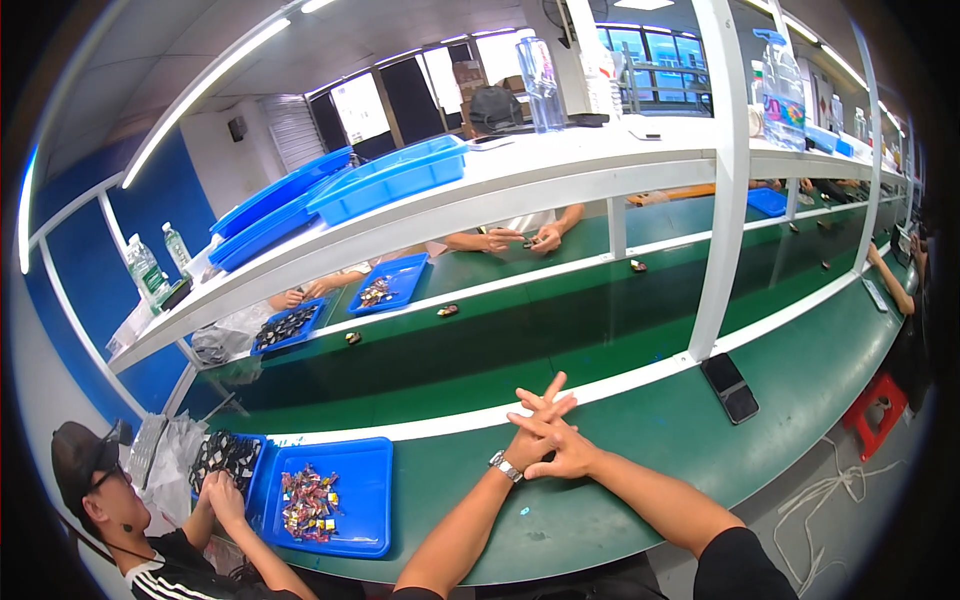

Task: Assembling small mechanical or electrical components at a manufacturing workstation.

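Note:
My left hand (526, 446), with a silver wristwatch (505, 466) at its wrist, lies across my right hand (572, 454) close to the white rail of the green bench. Their fingers cross and overlap, stretched out and spread. Nothing shows in either hand, though the overlap hides part of the palms. To the left of my forearms sits a blue tray (365, 490) holding a pile of small components (310, 503) in red, yellow and silver. A dark phone (731, 388) lies on the bench to the right of my hands.
A co-worker in a black cap (85, 460) works at the left, beside a tray of black parts (226, 458). Past the rail runs a dark green conveyor (500, 345) with scattered small parts. White posts (722, 200) hold up a shelf with blue trays (390, 180). Other people's hands (520, 238) work opposite.

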Demonstrator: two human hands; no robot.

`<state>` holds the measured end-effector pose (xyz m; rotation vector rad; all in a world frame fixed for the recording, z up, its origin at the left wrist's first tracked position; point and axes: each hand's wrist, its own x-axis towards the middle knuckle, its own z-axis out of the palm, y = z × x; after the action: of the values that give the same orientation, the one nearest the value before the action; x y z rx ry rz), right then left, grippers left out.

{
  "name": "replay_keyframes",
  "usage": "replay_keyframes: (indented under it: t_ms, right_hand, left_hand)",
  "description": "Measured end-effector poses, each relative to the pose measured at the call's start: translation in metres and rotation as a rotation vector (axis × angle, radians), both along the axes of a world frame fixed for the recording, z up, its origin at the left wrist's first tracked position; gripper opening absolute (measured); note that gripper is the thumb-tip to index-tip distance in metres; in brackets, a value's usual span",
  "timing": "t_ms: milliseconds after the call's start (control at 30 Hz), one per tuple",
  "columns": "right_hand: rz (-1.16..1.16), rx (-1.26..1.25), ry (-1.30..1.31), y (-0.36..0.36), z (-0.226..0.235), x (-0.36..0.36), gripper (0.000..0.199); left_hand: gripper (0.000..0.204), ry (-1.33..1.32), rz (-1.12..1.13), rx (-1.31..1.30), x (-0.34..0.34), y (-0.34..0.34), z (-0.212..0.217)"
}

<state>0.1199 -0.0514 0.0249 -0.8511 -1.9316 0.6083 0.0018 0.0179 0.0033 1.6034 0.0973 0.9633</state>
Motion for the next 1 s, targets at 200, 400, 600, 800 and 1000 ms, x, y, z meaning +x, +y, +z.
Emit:
replay_keyframes:
  t_ms: [200,400,600,800,1000]
  right_hand:
    - [0.061,0.043,-0.019,0.005,0.001,-0.003,0.081]
    - [-0.084,0.044,-0.067,0.009,-0.003,-0.005,0.052]
    - [-0.072,0.053,-0.024,0.009,-0.01,-0.008,0.044]
    - [-0.117,0.178,-0.006,0.005,-0.017,-0.002,0.047]
    - [-0.047,0.274,-0.162,-0.015,0.001,-0.01,0.052]
  left_hand:
    - [0.062,0.288,-0.091,0.369,-0.01,0.018,-0.008]
    - [0.046,0.272,0.051,0.282,0.001,0.017,-0.021]
    - [0.047,0.343,0.208,0.183,0.0,0.019,-0.052]
    - [0.032,0.289,0.432,0.227,0.016,-0.004,-0.026]
    - [0.042,0.219,0.334,0.489,-0.007,-0.017,-0.023]
